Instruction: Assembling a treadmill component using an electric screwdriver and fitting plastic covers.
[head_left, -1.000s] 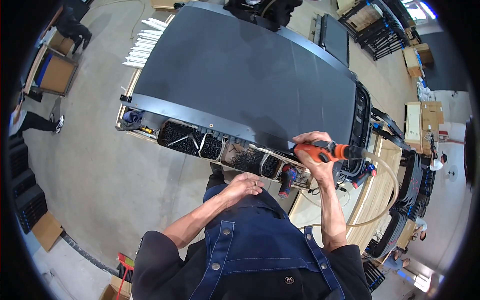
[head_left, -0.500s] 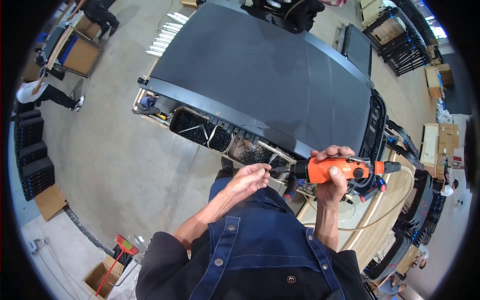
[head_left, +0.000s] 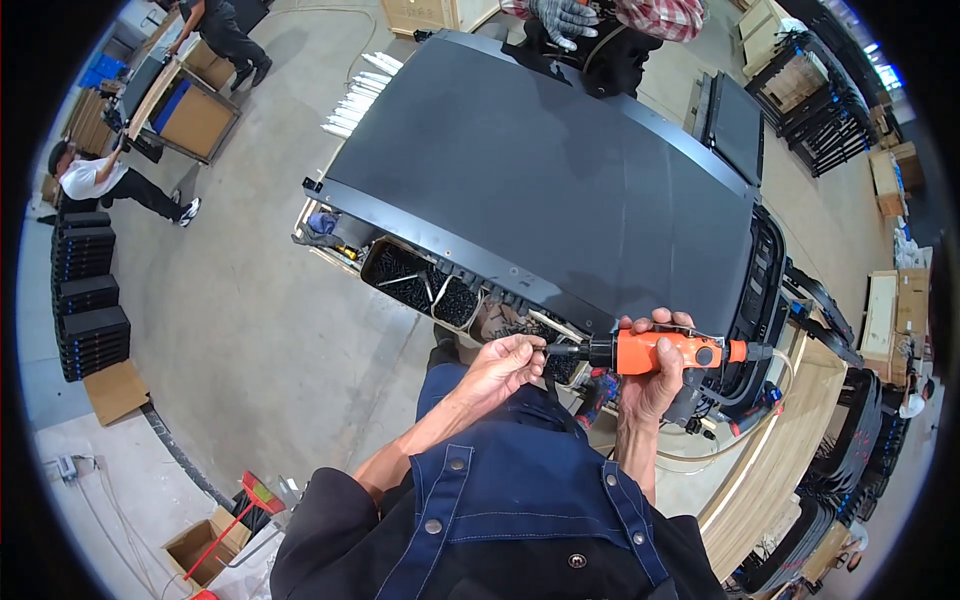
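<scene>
My right hand [head_left: 655, 370] is wrapped around an orange pneumatic screwdriver [head_left: 645, 352], held level with its black nose toward the left. A beige air hose [head_left: 785, 395] trails from its rear end. At the tip of the driver's bit, my left hand [head_left: 508, 366] pinches something small and dark; the fingers hide what it is. Just beyond both hands lies a large dark grey panel [head_left: 500, 150] with metal edge strips. Under its near edge stand bins [head_left: 362, 268] of small black fasteners, one with a metal tool lying in it.
Across the panel stands a co-worker with a gloved hand [head_left: 565, 22]. White strips [head_left: 362, 95] stick out at the panel's far left. A wooden bench [head_left: 770, 460] is at my right. Stacked black parts [head_left: 90, 295] line the left wall, and two people work at upper left.
My view has shifted, so the panel sits lower and farther right. The co-worker's gloved hand has come into view. Both hands keep their hold, with the bit still at the left fingertips.
</scene>
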